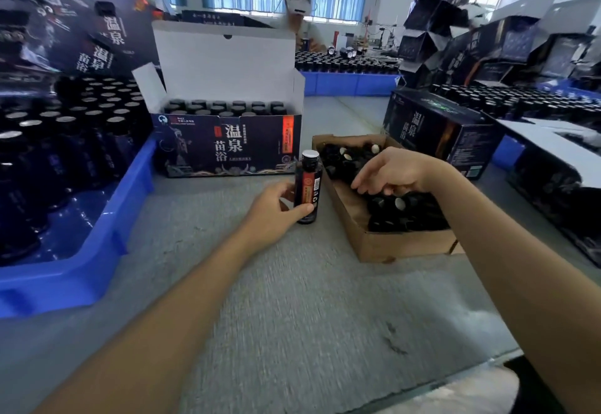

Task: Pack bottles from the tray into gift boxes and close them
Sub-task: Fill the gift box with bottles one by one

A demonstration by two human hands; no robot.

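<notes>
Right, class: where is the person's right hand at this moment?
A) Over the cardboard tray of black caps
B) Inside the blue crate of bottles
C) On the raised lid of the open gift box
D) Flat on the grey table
A: the right hand reaches down into the cardboard tray among the black caps, while the left hand holds a bottle upright on the table.

The left hand (276, 210) reaches forward on a bare, outstretched forearm, thumb and fingers curled round an upright small dark bottle with a red label (308, 182). The right hand (392, 171) hangs palm-down, wrist bent, fingers drooping loosely.
</notes>
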